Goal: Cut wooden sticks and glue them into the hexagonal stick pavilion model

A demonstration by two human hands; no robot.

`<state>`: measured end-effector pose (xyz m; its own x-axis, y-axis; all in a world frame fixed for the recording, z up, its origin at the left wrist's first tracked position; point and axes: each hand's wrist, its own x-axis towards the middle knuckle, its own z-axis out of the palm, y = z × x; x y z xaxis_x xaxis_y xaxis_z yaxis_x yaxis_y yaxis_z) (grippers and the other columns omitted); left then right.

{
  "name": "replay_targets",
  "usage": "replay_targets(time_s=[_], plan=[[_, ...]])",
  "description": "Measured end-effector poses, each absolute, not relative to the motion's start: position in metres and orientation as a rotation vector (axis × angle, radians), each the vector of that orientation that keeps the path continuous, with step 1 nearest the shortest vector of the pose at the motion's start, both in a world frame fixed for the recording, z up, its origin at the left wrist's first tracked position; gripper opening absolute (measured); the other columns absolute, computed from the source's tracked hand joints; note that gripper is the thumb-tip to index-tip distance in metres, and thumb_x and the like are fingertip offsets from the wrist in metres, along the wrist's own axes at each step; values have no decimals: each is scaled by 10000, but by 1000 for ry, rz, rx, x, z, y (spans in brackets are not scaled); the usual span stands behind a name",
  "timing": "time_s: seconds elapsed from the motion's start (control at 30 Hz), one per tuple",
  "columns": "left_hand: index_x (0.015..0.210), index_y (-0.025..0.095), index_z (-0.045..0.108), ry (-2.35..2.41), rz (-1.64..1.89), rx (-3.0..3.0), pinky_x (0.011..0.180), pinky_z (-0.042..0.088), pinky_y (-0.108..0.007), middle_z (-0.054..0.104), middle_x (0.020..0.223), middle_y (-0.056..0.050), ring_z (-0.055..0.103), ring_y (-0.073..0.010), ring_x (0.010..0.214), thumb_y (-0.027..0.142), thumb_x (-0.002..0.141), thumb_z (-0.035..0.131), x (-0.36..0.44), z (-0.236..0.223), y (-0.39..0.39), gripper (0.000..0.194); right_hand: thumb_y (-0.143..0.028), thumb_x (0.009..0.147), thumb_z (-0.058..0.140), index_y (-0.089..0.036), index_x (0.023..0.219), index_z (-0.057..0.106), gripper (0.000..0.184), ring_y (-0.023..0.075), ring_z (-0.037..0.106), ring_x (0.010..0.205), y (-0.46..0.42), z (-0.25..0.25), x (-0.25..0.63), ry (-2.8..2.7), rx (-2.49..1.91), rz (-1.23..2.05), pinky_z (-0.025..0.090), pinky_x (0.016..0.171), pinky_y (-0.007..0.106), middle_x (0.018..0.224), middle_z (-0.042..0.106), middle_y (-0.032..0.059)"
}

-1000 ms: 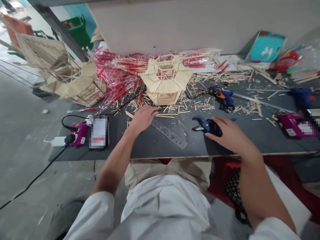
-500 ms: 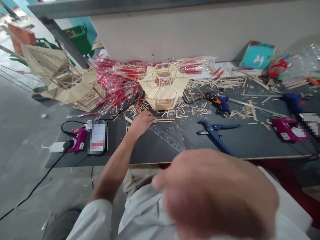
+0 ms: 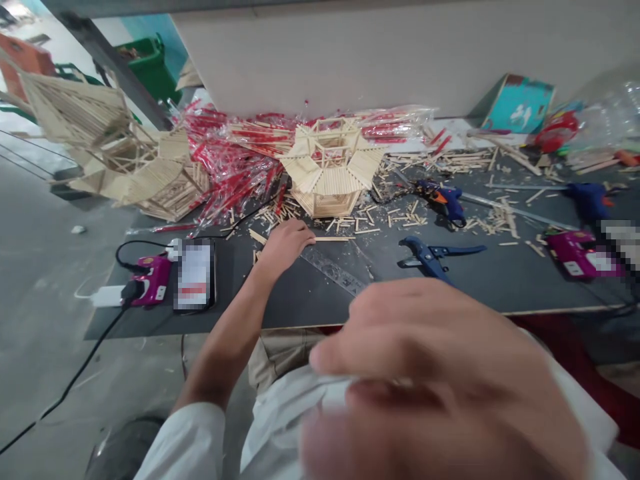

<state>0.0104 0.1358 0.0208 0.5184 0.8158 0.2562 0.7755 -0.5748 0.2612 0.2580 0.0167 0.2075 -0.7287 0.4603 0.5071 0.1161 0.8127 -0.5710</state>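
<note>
My left hand (image 3: 287, 245) rests on the dark tabletop with its fingers bent together, closed on the end of a thin wooden stick (image 3: 336, 239) that pokes out to the right. A clear ruler (image 3: 333, 270) slants from beside those fingers toward the table edge. My right hand (image 3: 430, 367) is lifted close to the camera, large and blurred, its fingers curled; I cannot make out anything in it. Behind it lies a blue pipe cutter (image 3: 430, 257), its lower handle partly covered. A six-sided stick model (image 3: 333, 180) stands beyond my left hand.
A second stick model (image 3: 145, 167) stands at the left, by red-and-clear plastic wrappers (image 3: 225, 160). A phone (image 3: 195, 277) and a purple power socket (image 3: 153, 280) lie at the left. Blue glue guns (image 3: 453, 203) and several stick offcuts (image 3: 405, 217) are to the right.
My right hand has let go of the pipe cutter, leaving it on the table, and has risen toward the camera. My left hand has stayed near the stick and ruler.
</note>
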Motion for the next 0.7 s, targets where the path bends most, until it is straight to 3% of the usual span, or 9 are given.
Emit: replay_targets(time_s=[0.13,0.23,0.37,0.47,0.6,0.7], plan=[[981,174,776,1413,471,2743,890,515,-391,728,962,-100,679,-264,977,336,1082,542,12,22,135,302,-170,1053,550,-240,1215,735,255,125,743,1020,82,164,258,-2401,-322,672,580,925,236,1156,789,29],[978,171,738,1438,435,2827,864,507,-403,718,968,-104,674,-273,971,328,1095,506,16,23,133,304,-186,1050,526,-217,1172,746,254,200,736,1008,134,108,261,-2444,-628,578,577,933,345,1122,790,62],[1067,171,712,1472,478,2823,875,496,-401,741,1023,-102,679,-268,998,285,1114,455,20,24,131,285,-291,1064,538,-180,1208,743,274,294,677,1156,172,47,276,-2454,-852,479,542,1006,460,1183,754,141],[1102,175,696,1478,597,2773,896,501,-395,760,1032,-98,678,-254,997,292,1124,435,23,24,130,287,-356,1060,584,-191,1187,756,270,272,684,1108,179,29,286,-2418,-877,534,533,980,426,1146,764,124],[1114,197,693,1456,753,2705,906,513,-377,778,1047,-80,679,-227,985,266,1120,453,27,25,127,250,-350,1067,581,-221,1113,772,235,198,705,923,179,25,289,-2349,-886,695,517,874,332,1020,790,61],[1113,201,704,1454,850,2679,918,524,-365,786,1049,-72,690,-222,990,259,1109,491,29,26,125,220,-336,1064,580,-212,1105,772,232,184,697,898,177,24,287,-2295,-875,754,497,834,304,1006,785,61]])
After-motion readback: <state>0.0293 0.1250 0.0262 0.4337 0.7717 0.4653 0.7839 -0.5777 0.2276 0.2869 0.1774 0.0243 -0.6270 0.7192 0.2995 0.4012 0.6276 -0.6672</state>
